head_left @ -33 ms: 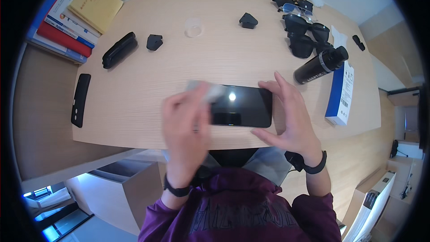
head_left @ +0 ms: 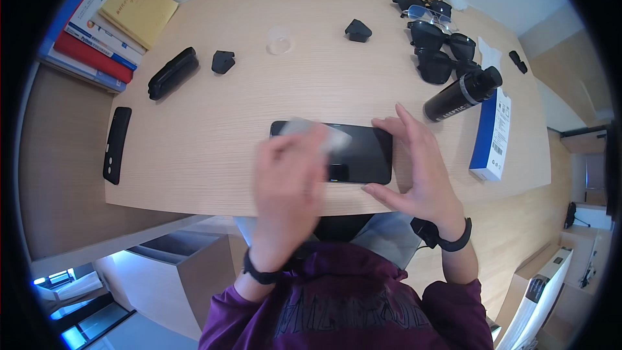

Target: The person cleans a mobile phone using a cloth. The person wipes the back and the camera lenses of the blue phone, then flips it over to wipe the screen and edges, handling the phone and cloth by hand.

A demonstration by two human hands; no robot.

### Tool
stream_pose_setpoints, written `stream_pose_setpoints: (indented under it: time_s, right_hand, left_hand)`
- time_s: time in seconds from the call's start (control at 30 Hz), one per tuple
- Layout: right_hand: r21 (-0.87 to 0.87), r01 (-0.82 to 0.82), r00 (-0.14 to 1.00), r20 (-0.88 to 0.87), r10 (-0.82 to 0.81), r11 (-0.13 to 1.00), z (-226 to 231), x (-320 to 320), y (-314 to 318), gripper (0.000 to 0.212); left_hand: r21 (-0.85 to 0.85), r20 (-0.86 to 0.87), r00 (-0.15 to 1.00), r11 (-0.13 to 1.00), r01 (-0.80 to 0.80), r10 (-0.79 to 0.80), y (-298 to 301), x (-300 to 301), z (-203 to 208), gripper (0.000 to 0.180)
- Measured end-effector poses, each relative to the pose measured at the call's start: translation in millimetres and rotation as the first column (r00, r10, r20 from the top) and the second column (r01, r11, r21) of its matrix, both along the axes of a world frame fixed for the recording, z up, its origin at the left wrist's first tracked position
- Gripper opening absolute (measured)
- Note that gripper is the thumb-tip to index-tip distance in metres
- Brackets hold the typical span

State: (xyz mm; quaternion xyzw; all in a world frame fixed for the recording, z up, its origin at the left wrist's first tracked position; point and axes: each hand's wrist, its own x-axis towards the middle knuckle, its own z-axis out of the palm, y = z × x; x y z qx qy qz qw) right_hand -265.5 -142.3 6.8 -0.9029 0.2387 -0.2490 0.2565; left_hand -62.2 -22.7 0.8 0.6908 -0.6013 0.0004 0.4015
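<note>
A smartphone (head_left: 363, 155) with a dark glossy screen lies face up near the front edge of the table. My left hand (head_left: 288, 185), smeared by motion, presses a whitish cloth or wipe (head_left: 338, 139) onto the left half of the screen and hides part of the phone. At the phone's right end, my right hand (head_left: 424, 175) spans its width, fingers at the far edge and thumb at the near edge, gripping it against the table. A black phone case (head_left: 117, 146) rests at the table's left edge.
Behind lie a black glasses case (head_left: 173, 74), two small black blocks (head_left: 223, 61) (head_left: 358, 30) and a clear round container (head_left: 280, 42). To the right are several sunglasses (head_left: 431, 35), a black bottle (head_left: 460, 97) tilted on a blue-white box (head_left: 494, 136). Books (head_left: 97, 48) stand far left.
My left hand has slid right across the screen with the cloth, uncovering the phone's far left corner. My right hand and the phone have barely moved.
</note>
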Motion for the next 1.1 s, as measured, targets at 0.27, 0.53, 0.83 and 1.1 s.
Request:
stream_pose_setpoints:
  time_s: [0.27, 0.53, 0.83, 1.1]
  right_hand:
    - [0.090, 0.022, 0.997, 0.070, -0.028, 0.996, -5.0, -2.5, -2.4, 0.101]
    - [0.111, 0.006, 0.992, 0.127, -0.020, 0.994, -9.3, -1.7, -2.7, 0.085]
    - [0.086, -0.029, 0.984, 0.177, 0.014, 0.996, -9.6, -2.9, -5.1, 0.078]
    - [-0.080, -0.036, 0.997, 0.059, 0.041, 0.996, 5.0, 4.9, 1.6, 0.092]
  left_hand:
    - [0.038, 0.087, 0.926, 0.930, 0.366, -0.367, -32.4, -32.6, 0.0, 0.048]
    - [0.124, -0.067, 0.980, 0.974, 0.192, -0.185, -17.1, 10.7, 7.4, 0.045]
    - [0.072, 0.010, 1.000, 0.997, -0.003, 0.003, -19.1, -22.0, 3.5, 0.040]
    - [0.016, -0.007, 0.991, 0.991, 0.135, -0.135, -20.0, -19.2, -4.2, 0.048]
